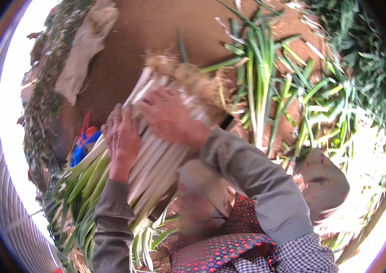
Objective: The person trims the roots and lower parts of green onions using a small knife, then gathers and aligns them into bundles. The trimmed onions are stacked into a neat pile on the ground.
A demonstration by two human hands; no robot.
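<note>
A thick bundle of long green onions lies slantwise before me, its white stalks side by side. The shaggy roots point up and away, and the green leaves hang towards the lower left. My left hand cups the bundle's left edge, fingers close together along the outer stalks. Over the top of the stalks, nearer the roots, lies my right hand with its fingers bent around several of them; motion blurs it. What bears the bundle is mostly hidden beneath it.
Loose green onions lie on the brown ground at the upper right. A heap of green leaves lines the right side. To the left are a pale sheet, a pile of plant waste and a blue object with red parts.
</note>
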